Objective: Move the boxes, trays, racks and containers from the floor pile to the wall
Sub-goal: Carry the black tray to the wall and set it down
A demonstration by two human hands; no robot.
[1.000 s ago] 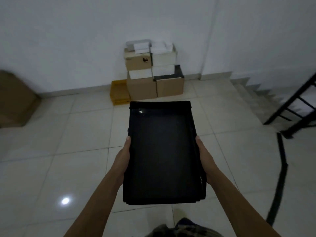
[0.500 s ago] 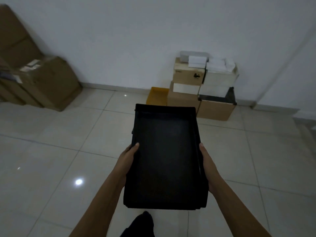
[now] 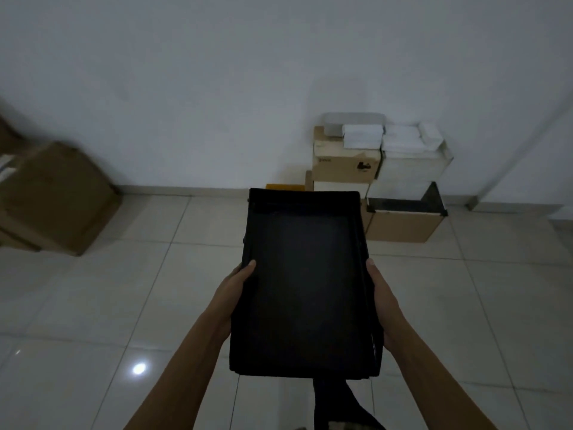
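The left hand (image 3: 235, 287) and the right hand (image 3: 381, 293) are each gripping one long side of the black tray (image 3: 304, 283), thumbs on top, and are holding it flat in the air, in front of the stack of boxes (image 3: 347, 159) by the wall (image 3: 217, 88). I think the best way is keeping the black tray level while walking up, then setting it down softly just beside the stack of boxes without bumping it.

Glossy pale tiled floor (image 3: 108, 305) w/ a bright light reflection (image 3: 139, 368) at lower left. By the white wall (image 3: 217, 88) at right: low yellow tray (image 3: 284, 187) & brown cardboard box (image 3: 403, 227), at the base of a box stack (image 3: 347, 162). Big brown cardboard carton (image 3: 55, 197) sits far left, near the wall.
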